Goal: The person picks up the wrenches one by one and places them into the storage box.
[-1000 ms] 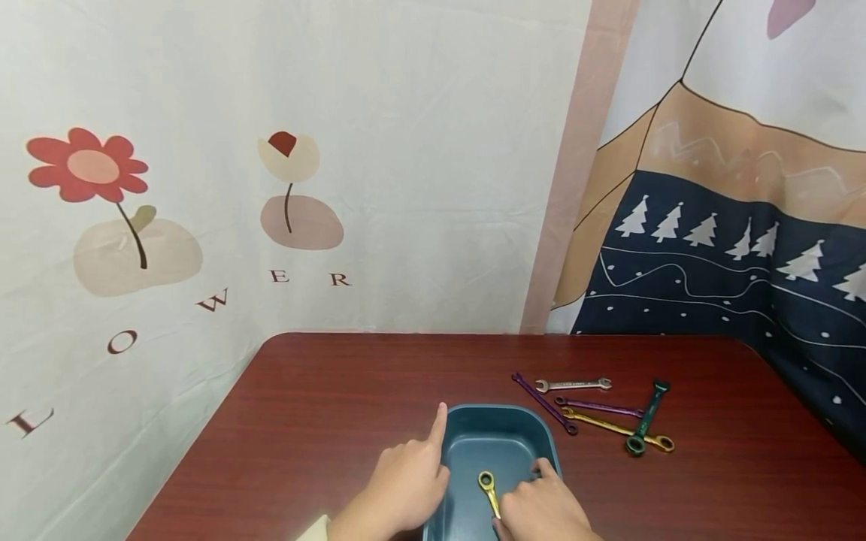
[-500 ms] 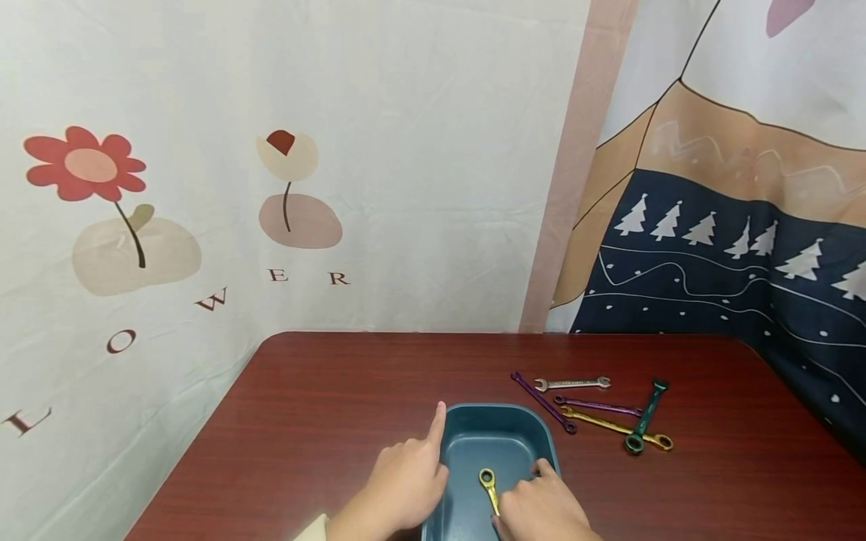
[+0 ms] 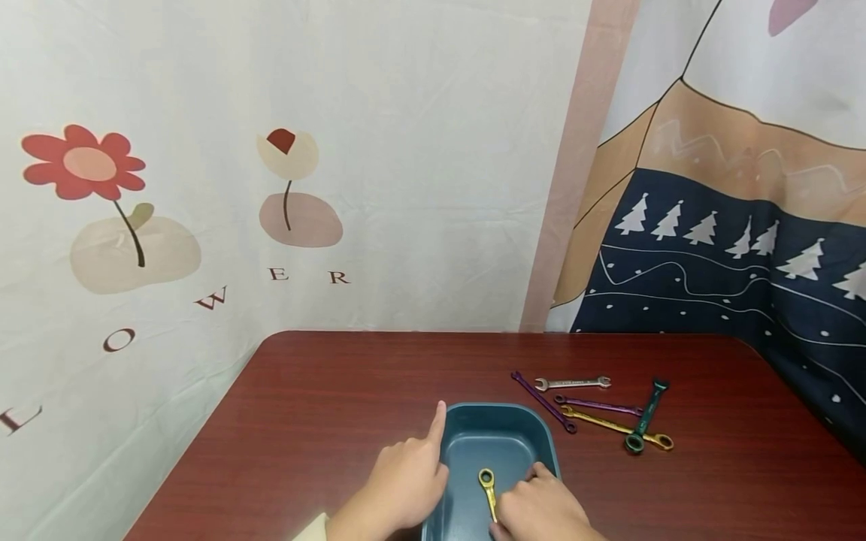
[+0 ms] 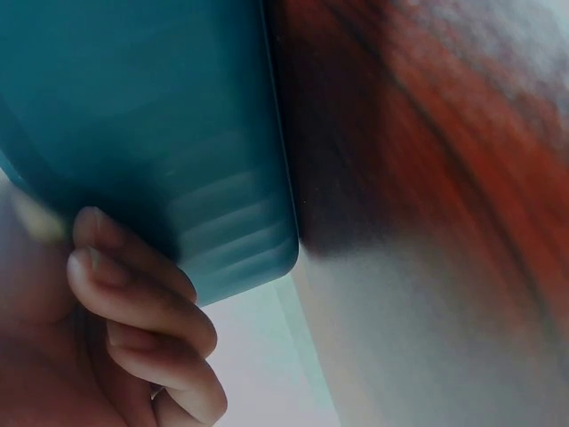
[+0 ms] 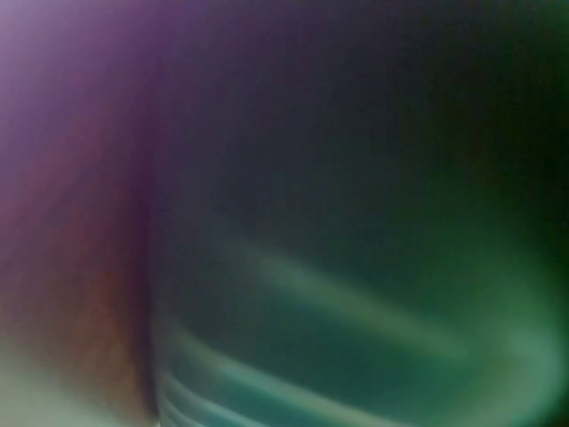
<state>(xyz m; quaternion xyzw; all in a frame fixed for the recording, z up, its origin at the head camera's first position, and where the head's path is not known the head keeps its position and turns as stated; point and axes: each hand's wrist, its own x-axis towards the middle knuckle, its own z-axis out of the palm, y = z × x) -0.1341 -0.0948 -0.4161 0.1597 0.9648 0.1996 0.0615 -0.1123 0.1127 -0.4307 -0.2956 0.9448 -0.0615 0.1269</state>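
In the head view a blue-green tray (image 3: 446,526) stands at the table's near edge. My left hand (image 3: 406,481) grips its left wall, the index finger stretched forward along the rim and the other fingers curled. In the left wrist view those curled fingers (image 4: 151,302) lie against the tray's wall. Over the right part of the tray, my right hand (image 3: 541,507) pinches a gold ratchet wrench (image 3: 487,485) near the thumb. Its ring end points forward above the tray floor; the far end is hidden under the hand. The right wrist view is blurred, showing only tray wall.
Right of the tray on the red-brown table (image 3: 352,383) lie two purple wrenches (image 3: 545,403), a silver wrench (image 3: 573,384), and a green wrench (image 3: 647,417) crossing a long gold wrench (image 3: 602,424). A printed curtain (image 3: 419,165) hangs behind the table.
My right hand has shifted very slightly, and the gold wrench in it has turned a little straighter. The left hand and the tray keep their place.
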